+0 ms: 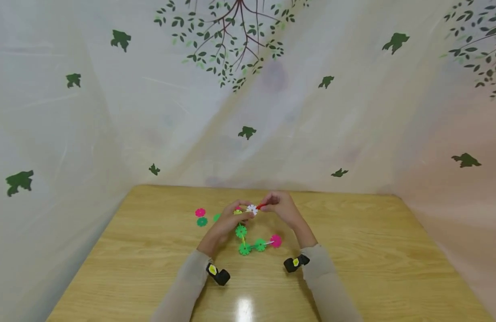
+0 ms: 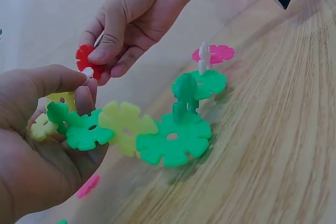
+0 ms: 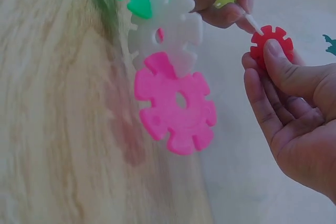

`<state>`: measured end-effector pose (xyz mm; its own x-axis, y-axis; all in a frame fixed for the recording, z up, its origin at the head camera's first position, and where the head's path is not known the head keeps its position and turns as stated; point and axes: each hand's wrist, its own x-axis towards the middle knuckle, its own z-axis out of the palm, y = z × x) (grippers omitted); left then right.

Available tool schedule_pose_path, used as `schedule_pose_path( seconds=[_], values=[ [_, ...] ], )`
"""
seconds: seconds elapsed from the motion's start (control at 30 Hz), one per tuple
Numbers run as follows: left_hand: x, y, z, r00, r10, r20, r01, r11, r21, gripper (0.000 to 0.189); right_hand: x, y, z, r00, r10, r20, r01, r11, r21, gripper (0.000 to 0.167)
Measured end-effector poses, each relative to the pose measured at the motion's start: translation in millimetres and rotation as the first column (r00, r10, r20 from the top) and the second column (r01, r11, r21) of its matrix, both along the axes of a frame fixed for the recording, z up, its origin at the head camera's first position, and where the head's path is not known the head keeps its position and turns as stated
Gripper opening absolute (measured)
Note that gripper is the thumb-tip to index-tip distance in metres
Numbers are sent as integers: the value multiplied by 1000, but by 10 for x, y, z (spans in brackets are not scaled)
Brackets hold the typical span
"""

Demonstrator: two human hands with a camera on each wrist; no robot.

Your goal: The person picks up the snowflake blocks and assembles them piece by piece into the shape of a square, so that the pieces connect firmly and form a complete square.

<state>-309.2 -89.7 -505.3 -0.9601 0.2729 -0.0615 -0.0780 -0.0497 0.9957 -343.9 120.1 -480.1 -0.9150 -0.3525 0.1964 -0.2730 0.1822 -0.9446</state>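
My left hand (image 1: 230, 220) pinches a white notched flower disc (image 1: 252, 209) between thumb and fingers. That disc is at one end of a chain of interlocking plastic flower discs. Green, yellow and white pieces make up the chain, among them a yellow disc (image 2: 127, 128) and a green disc (image 2: 173, 142). It bends toward the right and ends in a pink disc (image 3: 176, 106). Thumb and fingers of my right hand (image 1: 283, 210) pinch a red flower disc (image 3: 271, 45), its edge right at the white disc's edge. My left fingers partly hide the chain's upper part.
Left of my left hand, a loose pink disc (image 1: 200, 212) and a dark green disc (image 1: 202, 221) lie on the wooden table (image 1: 373, 250). A light green disc (image 1: 217, 217) shows beside the hand. A printed cloth (image 1: 296, 147) hangs behind the table's far edge.
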Motion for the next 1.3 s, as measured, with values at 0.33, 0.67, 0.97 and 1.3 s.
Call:
schedule_pose_path(
  seconds=[0.33, 0.67, 0.97, 1.3],
  values=[
    [22, 58, 33, 998, 56, -26, -56, 998, 20, 29, 39, -82, 34, 996, -77, -35, 74, 995, -73, 9],
    [72, 152, 46, 995, 89, -43, -86, 994, 61, 25, 106, -38, 130, 997, -67, -50, 66, 998, -19, 9],
    [135, -64, 68, 1000, -5, -30, 4, 1000, -21, 32, 146, -60, 142, 995, 98, -6, -98, 995, -7, 4],
    [269, -129, 142, 995, -10, -102, 6, 999, -37, 23, 378, -227, 182, 986, -6, -167, 21, 996, 87, 6]
  ],
)
